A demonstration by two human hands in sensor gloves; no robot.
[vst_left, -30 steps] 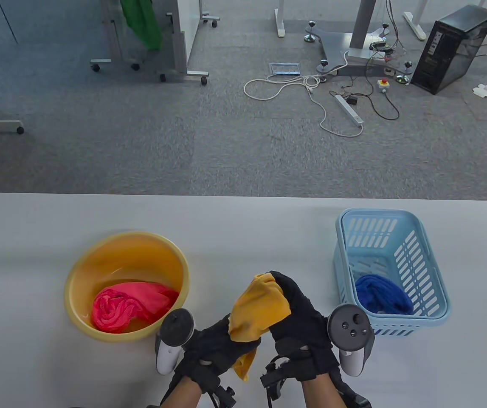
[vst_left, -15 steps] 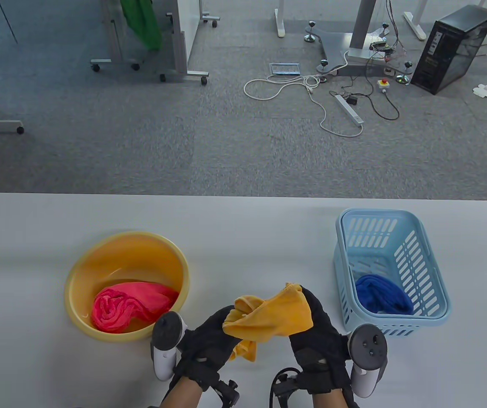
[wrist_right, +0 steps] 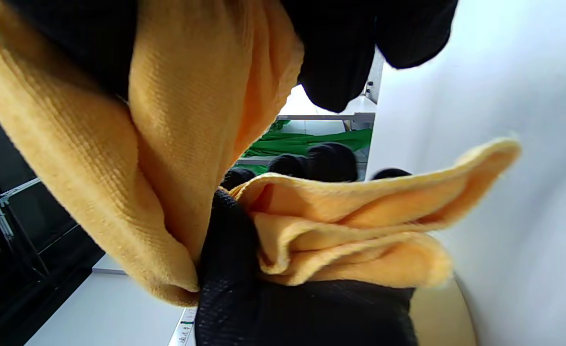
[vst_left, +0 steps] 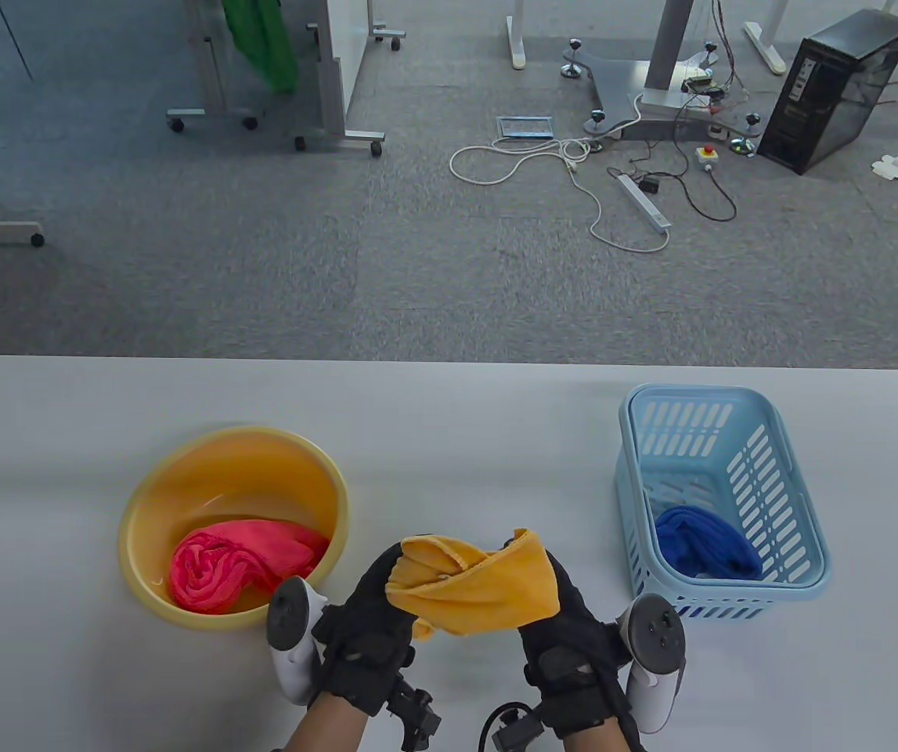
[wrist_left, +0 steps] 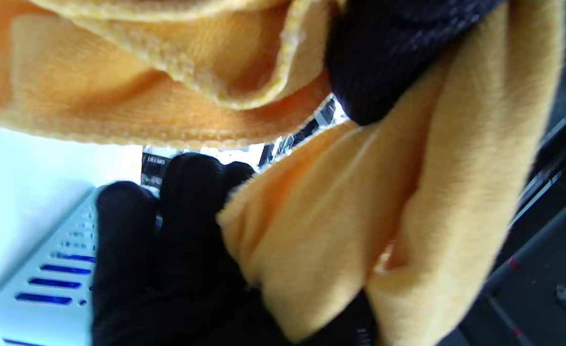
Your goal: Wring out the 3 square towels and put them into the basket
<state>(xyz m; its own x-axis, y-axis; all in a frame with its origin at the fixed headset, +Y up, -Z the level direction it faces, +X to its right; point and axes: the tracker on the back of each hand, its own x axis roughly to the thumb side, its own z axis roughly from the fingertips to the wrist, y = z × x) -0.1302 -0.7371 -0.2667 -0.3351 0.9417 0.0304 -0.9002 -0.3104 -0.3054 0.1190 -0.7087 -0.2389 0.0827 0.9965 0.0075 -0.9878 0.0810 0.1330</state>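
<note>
I hold an orange-yellow towel [vst_left: 480, 583] stretched between both hands above the table's near edge, between basin and basket. My left hand [vst_left: 374, 607] grips its left end and my right hand [vst_left: 562, 607] grips its right end. Both wrist views are filled with that towel [wrist_left: 360, 226] [wrist_right: 177, 120] and black gloved fingers [wrist_left: 182, 230] [wrist_right: 331, 53] curled on it. A pink towel [vst_left: 233, 565] lies crumpled in the yellow basin [vst_left: 182, 478]. A blue towel [vst_left: 703, 544] lies inside the light blue basket [vst_left: 636, 470] at the right.
The grey table [vst_left: 449, 415] runs the full width; its far edge meets carpeted floor. Cables, a power strip [vst_left: 643, 202] and a computer tower [vst_left: 836, 90] lie on the floor beyond. The basin holds some water.
The towel turned from upright to lying across between my hands. Both hands drew nearer to me and spread apart, the left going left.
</note>
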